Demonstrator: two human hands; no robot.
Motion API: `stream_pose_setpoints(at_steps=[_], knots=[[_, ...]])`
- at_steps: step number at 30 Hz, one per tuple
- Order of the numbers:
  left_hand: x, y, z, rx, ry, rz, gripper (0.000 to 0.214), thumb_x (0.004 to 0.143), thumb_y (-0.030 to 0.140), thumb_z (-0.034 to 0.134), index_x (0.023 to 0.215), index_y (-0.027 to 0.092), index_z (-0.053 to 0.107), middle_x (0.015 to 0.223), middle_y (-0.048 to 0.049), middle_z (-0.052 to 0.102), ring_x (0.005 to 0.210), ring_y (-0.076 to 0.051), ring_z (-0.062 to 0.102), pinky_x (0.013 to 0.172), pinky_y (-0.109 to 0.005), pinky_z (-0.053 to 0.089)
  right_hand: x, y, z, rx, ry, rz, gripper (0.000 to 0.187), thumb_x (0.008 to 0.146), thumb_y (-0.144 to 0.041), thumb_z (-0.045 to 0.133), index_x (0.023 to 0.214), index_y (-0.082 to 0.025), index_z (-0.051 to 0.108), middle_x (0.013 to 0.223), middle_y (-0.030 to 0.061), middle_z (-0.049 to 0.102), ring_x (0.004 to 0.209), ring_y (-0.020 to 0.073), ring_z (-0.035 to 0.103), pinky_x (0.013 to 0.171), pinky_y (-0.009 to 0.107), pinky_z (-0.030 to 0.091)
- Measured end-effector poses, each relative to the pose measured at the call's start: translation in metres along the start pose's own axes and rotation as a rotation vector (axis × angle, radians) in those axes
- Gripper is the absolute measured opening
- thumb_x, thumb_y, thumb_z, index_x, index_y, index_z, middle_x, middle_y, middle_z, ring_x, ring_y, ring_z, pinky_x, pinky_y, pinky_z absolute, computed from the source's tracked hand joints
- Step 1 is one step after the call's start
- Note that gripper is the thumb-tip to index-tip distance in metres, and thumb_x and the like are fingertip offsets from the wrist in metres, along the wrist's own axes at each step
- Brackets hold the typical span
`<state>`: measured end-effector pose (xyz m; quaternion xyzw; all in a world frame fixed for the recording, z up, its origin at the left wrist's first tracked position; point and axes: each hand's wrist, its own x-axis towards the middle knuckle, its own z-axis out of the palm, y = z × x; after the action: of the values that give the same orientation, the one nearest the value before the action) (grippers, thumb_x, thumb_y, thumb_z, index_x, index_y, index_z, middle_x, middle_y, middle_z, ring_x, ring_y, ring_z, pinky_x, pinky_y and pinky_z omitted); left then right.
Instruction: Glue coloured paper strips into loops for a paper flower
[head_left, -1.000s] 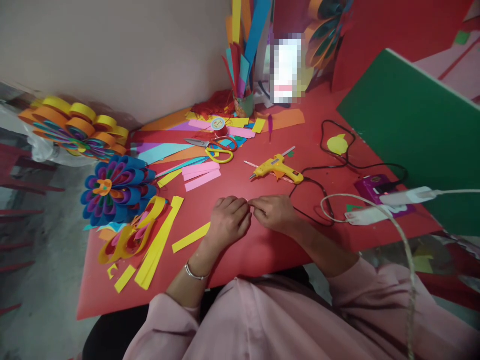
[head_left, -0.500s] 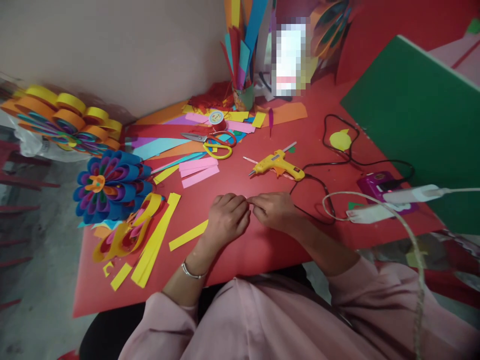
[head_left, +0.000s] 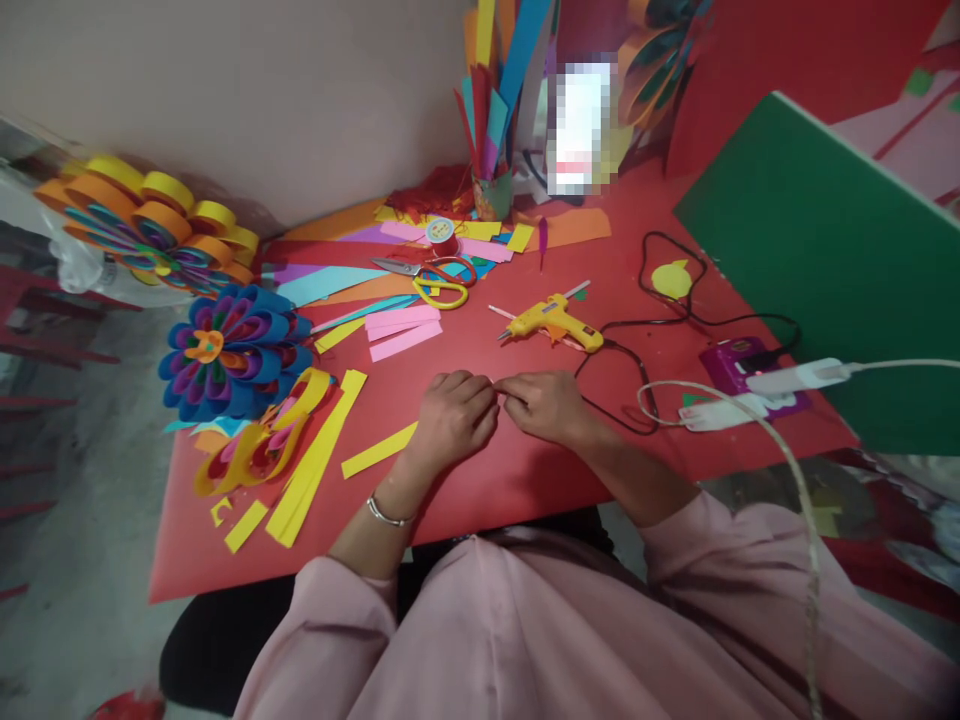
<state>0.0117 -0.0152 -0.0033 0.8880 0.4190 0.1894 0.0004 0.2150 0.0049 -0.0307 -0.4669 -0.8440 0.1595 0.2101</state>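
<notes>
My left hand (head_left: 459,420) is closed, its fingers curled down low over the table. A narrow yellow paper strip (head_left: 379,450) runs out from under it to the left, in line with its fingertips. My right hand (head_left: 544,405) is also closed in a pinch, its fingertips meeting those of my left hand. Whatever lies between the fingertips is hidden. Just beyond my hands lies a yellow hot glue gun (head_left: 551,322), nozzle to the left. Pink paper strips (head_left: 403,332) lie past my left hand, and longer yellow strips (head_left: 319,460) to its left.
Scissors (head_left: 442,290) and a thread spool (head_left: 442,238) lie at the back among coloured paper. Looped paper flowers, one blue (head_left: 236,350), stand at the left. A cup (head_left: 493,196) holds upright strips. Black cable loops toward a purple power socket (head_left: 731,365) beside a green board (head_left: 817,270).
The view has shifted slightly. My hands keep the same closed pose with fingertips together, and the yellow strip still runs under my left hand.
</notes>
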Motion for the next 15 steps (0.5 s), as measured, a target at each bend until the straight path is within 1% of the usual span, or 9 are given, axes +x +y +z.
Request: stream_pose_setpoints(at_steps=[4, 9, 15], knots=[[-0.0007, -0.0004, 0.0007, 0.001, -0.016, -0.005, 0.016, 0.1, 0.027, 0.056, 0.102, 0.02, 0.071, 0.102, -0.007, 0.076, 0.094, -0.023, 0.063, 0.08, -0.041, 0.04, -0.0006, 0.001, 0.001, 0.004, 0.009, -0.004, 0.034, 0.092, -0.021, 0.054, 0.114, -0.026, 0.08, 0.101, 0.0024, 0.083, 0.086, 0.0185, 0.075, 0.072, 0.029, 0.046], [-0.0015, -0.0005, 0.0022, -0.02, -0.021, -0.021, 0.017, 0.101, 0.027, 0.055, 0.103, 0.02, 0.071, 0.103, -0.0073, 0.076, 0.095, -0.023, 0.064, 0.081, -0.04, 0.041, -0.0003, 0.001, 0.0024, 0.005, 0.007, -0.001, 0.033, 0.092, -0.022, 0.053, 0.111, -0.025, 0.08, 0.102, 0.0023, 0.084, 0.086, 0.0193, 0.076, 0.071, 0.03, 0.045], [0.0004, 0.0004, 0.0001, -0.04, -0.003, -0.018, 0.014, 0.1, 0.025, 0.057, 0.103, 0.02, 0.071, 0.102, -0.0066, 0.076, 0.096, -0.022, 0.065, 0.081, -0.039, 0.043, -0.0008, 0.0035, 0.0055, 0.023, 0.044, -0.035, 0.033, 0.092, -0.021, 0.053, 0.111, -0.024, 0.08, 0.097, 0.0017, 0.083, 0.082, 0.0178, 0.075, 0.07, 0.029, 0.045]])
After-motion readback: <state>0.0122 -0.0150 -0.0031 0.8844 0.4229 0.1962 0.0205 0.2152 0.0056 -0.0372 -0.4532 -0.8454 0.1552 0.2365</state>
